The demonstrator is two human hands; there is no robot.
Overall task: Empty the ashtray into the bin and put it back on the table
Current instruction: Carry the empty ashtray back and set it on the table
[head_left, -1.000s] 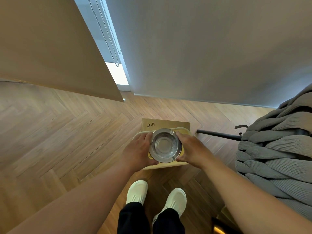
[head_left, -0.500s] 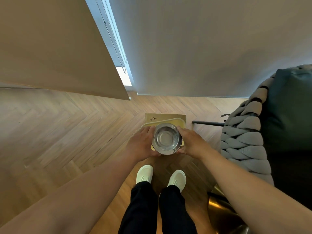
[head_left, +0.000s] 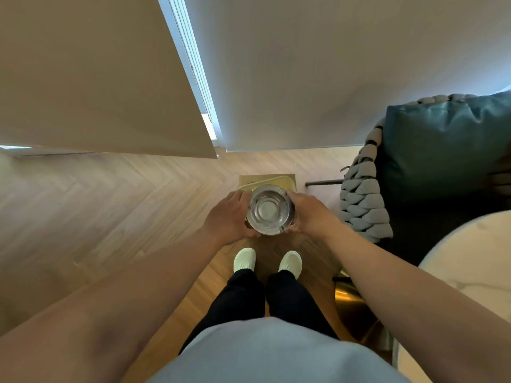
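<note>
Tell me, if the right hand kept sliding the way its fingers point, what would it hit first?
The ashtray. The right hand already touches its rim, fingers pointing across toward the left hand on the other side, which would likely come next.

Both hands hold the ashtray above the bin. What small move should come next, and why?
Probably carry the ashtray right toward the white table: both hands grip its rim, it sits upright and looks empty, so the bin seems finished with.
</note>
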